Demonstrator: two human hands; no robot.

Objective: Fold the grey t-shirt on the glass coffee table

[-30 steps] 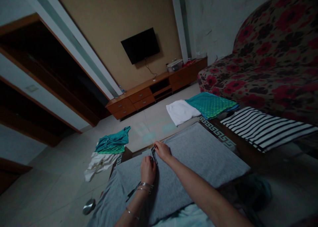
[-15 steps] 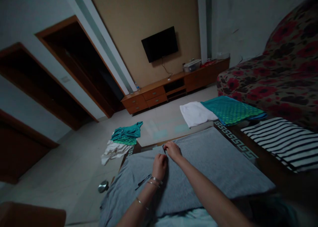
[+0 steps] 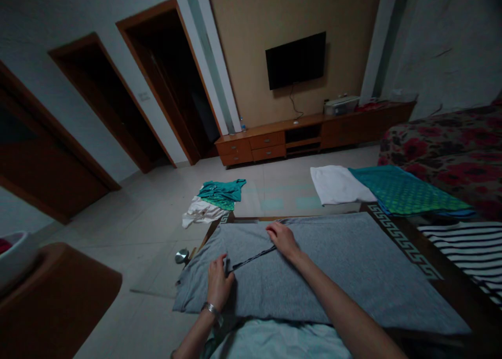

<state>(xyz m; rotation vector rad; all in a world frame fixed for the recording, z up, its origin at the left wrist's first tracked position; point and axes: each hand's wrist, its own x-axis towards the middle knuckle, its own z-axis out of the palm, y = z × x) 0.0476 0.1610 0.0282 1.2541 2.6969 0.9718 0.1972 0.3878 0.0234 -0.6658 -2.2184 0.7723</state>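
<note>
A grey garment point(image 3: 337, 265) lies spread over a low table, its left part creased. Across it, a thin dark drawstring point(image 3: 254, 256) stretches between my two hands. My left hand point(image 3: 219, 283), with a silvery bangle at the wrist, is closed at the drawstring's near left end, thumb and fingers close together. My right hand point(image 3: 284, 239) is farther off, by the garment's far edge, with curled fingers pressed to the cloth. The drawstring's other end runs under this hand, and its fingertips are partly hidden.
A white cloth point(image 3: 339, 185), a teal-green garment point(image 3: 411, 189) and a striped garment point(image 3: 466, 251) lie on the right. Teal and white clothes point(image 3: 219, 194) are heaped at far left. Pale cloth point(image 3: 278, 340) lies nearest me. A brown stool-like piece point(image 3: 84, 291) stands left.
My hands have moved apart: the left came down and to the left, the right stays near the far edge. The drawstring, loose before, is stretched between them. The view has turned left.
</note>
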